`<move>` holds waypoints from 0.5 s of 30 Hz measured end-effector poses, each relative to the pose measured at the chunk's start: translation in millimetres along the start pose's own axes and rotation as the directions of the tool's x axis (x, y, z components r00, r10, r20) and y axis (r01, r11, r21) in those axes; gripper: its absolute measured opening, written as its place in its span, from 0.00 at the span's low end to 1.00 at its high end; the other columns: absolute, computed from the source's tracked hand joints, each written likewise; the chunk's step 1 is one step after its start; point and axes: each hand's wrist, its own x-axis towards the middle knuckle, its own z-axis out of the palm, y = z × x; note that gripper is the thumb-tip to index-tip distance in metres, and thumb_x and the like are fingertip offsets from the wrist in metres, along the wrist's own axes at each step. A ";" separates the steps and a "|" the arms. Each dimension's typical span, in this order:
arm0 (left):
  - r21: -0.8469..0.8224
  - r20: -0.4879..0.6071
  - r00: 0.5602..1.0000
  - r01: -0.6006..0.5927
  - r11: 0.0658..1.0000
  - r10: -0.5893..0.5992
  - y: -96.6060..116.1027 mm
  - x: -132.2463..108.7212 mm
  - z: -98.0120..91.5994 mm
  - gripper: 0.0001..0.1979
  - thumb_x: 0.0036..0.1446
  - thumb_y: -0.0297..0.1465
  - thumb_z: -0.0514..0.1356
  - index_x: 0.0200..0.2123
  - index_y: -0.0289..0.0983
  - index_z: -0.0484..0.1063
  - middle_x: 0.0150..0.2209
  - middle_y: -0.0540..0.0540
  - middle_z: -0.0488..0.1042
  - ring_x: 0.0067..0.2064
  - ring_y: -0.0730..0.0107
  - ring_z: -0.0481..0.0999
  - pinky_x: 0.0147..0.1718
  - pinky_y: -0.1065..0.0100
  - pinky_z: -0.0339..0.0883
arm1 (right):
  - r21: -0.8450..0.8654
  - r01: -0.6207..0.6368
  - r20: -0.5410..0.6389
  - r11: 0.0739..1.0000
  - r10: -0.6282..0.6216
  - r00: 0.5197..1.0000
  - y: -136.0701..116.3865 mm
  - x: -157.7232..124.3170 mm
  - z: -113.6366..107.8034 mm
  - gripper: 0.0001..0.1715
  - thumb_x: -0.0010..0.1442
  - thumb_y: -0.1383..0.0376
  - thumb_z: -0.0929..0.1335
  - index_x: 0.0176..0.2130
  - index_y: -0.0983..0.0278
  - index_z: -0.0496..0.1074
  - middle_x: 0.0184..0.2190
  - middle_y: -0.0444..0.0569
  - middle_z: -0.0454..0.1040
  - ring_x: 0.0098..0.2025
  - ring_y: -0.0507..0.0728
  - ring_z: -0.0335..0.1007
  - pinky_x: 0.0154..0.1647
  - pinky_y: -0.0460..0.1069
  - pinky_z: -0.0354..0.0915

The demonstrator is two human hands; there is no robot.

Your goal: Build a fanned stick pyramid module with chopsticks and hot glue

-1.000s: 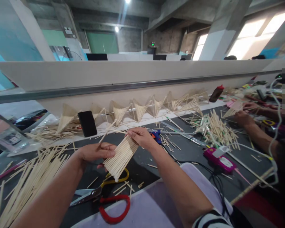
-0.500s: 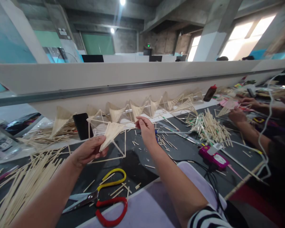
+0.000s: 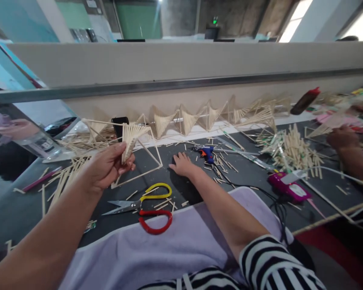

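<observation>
My left hand (image 3: 111, 166) is closed on a wooden stick model (image 3: 132, 139), pinching its fan of overlapping thin sticks. The model's open square frame (image 3: 145, 174) sticks out to the right, just above the dark table. My right hand (image 3: 182, 164) lies on the tabletop with its fingers spread and nothing seen in them. A blue hot glue gun (image 3: 207, 154) lies just right of it. Scissors with one yellow and one red handle (image 3: 155, 213) lie spread in front, between my forearms.
Several finished stick models (image 3: 187, 121) stand along the white partition (image 3: 181, 60). A bundle of sticks (image 3: 298, 147) and a magenta power strip (image 3: 290, 187) lie to the right. A co-worker's hand (image 3: 343, 139) is at far right. A black phone (image 3: 120, 125) leans behind the model.
My right hand has dropped from beside the fan's tip to the tabletop, and its fingers have opened. My left hand still holds the model. The view has tilted downward.
</observation>
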 end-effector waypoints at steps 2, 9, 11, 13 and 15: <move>-0.012 -0.049 0.999 -0.005 1.000 0.004 1.3 -4.3 -0.2 0.08 0.57 0.30 0.52 0.29 0.34 0.67 0.17 0.51 0.66 0.15 0.79 0.63 0.22 0.70 0.69 | -0.014 0.087 0.030 0.996 -0.086 0.996 -19.2 -12.5 5.9 0.28 0.59 0.62 0.63 0.56 0.71 0.62 0.60 0.64 0.55 0.63 0.67 0.45 0.60 0.62 0.42; -0.041 -0.095 0.994 -0.060 0.997 0.056 -3.2 2.9 5.5 0.08 0.57 0.29 0.52 0.28 0.33 0.66 0.18 0.50 0.69 0.12 0.81 0.59 0.23 0.68 0.70 | 0.104 0.347 0.040 0.932 -0.352 0.935 -42.1 -38.0 -8.4 0.19 0.62 0.64 0.60 0.51 0.59 0.69 0.49 0.47 0.72 0.51 0.54 0.66 0.51 0.48 0.60; -0.043 -0.055 0.995 -0.081 0.996 0.079 -8.4 9.1 7.3 0.08 0.57 0.29 0.52 0.28 0.33 0.67 0.18 0.50 0.70 0.12 0.81 0.60 0.23 0.68 0.70 | -0.021 0.185 -0.055 0.983 -0.186 0.981 -34.0 -43.4 -11.1 0.20 0.62 0.62 0.60 0.52 0.62 0.67 0.54 0.54 0.66 0.56 0.58 0.60 0.56 0.54 0.55; -0.048 -0.021 0.995 -0.103 0.994 0.102 -14.9 17.4 9.8 0.07 0.57 0.29 0.52 0.29 0.33 0.67 0.19 0.50 0.70 0.13 0.81 0.61 0.24 0.69 0.70 | -0.100 0.104 -0.044 0.990 -0.109 0.993 -29.1 -52.6 -8.3 0.22 0.62 0.59 0.61 0.52 0.66 0.67 0.56 0.60 0.63 0.59 0.62 0.55 0.57 0.59 0.51; -0.059 0.006 0.992 -0.126 0.990 0.126 -21.8 27.0 13.8 0.07 0.57 0.30 0.52 0.30 0.33 0.67 0.19 0.49 0.70 0.13 0.81 0.61 0.24 0.69 0.70 | -0.045 0.322 0.103 0.946 -0.316 0.943 -28.5 -62.9 -2.7 0.21 0.62 0.58 0.61 0.51 0.64 0.68 0.55 0.55 0.65 0.59 0.59 0.56 0.58 0.56 0.51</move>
